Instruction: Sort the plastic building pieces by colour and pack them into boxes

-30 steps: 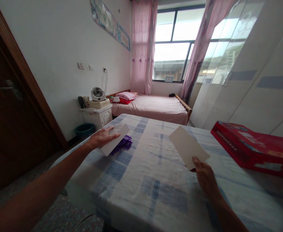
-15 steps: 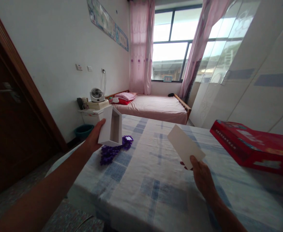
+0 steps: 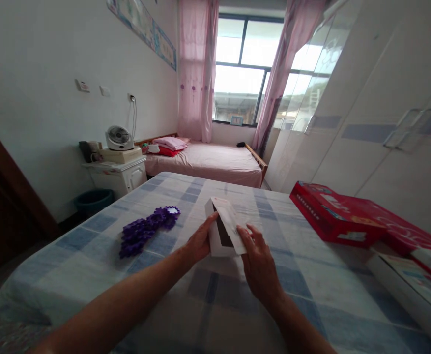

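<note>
Although held well apart half a second ago, the white box (image 3: pixel 220 250) and its white lid (image 3: pixel 230 221) now meet above the checked tablecloth (image 3: pixel 215 307), the lid tilted across the opening. The left hand (image 3: pixel 200 241) grips the box; the right hand (image 3: pixel 258 255) clasps the lid. Purple pieces (image 3: pixel 141 233) lie leftward, a red box (image 3: pixel 333 216) rightward.

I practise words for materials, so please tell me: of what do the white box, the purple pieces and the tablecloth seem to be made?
Box: probably cardboard, smooth and fairly matt; flat thin walls, crisp edges.
Purple pieces: perhaps plastic, from their toothed outlines; finish too blurred to tell.
Tablecloth: likely fabric, dull; it drapes softly.
</note>
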A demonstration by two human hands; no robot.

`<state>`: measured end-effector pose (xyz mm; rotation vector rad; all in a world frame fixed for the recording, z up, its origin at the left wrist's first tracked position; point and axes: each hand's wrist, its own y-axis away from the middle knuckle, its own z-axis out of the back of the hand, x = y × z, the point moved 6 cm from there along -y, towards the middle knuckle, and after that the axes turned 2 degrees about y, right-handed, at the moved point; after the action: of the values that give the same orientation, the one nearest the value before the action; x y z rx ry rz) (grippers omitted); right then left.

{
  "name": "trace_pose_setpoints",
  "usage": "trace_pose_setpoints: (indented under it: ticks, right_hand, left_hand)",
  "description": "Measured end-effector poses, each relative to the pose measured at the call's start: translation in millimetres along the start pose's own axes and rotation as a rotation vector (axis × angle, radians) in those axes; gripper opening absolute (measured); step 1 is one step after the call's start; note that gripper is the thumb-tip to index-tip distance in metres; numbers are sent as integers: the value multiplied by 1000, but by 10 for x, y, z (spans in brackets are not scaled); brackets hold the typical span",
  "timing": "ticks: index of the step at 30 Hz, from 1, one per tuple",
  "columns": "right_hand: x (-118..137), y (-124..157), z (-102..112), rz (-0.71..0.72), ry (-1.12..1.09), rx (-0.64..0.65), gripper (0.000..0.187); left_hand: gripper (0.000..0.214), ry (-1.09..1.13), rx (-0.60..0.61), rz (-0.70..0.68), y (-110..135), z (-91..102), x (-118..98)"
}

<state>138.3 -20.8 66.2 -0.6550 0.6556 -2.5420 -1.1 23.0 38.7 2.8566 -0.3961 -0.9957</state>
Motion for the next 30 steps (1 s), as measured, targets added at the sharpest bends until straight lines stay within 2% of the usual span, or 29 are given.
trace_pose_setpoints:
  ticks: [5, 10, 15, 19, 20, 22, 24, 25, 28, 30]
  right_hand:
    - [122, 26, -50, 50, 177, 88, 63]
    - [238, 90, -82, 55, 139, 160, 63]
    - [140, 88, -106, -40, -188, 230, 58]
    - [-31, -11, -18, -321, -539, 129, 58]
    - [-38, -34, -19, -384, -622, 155, 58]
    - [23, -87, -57, -439, -778, 290, 56]
    - [102, -178, -100, -439, -889, 418, 52]
    - [107, -254, -121, -452, -919, 436, 51]
    - [9, -645, -270, -533, -995, 375, 46]
    - [-81, -1020, -482, -592, -1050, 326, 39]
  left_hand:
    - [62, 52, 135, 20, -24, -68, 78]
    - [65, 24, 92, 62, -15, 79, 83]
    - [63, 28, 105, 58, -11, 87, 90]
    - [61, 44, 167, 52, 68, -26, 92]
    - [61, 40, 182, 46, 90, -52, 87]
    - [57, 30, 184, -5, 113, -74, 48]
    - [52, 50, 161, -80, 96, -53, -10]
    - [51, 75, 132, -112, 69, -22, -33]
    - [43, 147, -66, -196, -55, 166, -54]
    - [28, 134, -215, -245, -119, 296, -23]
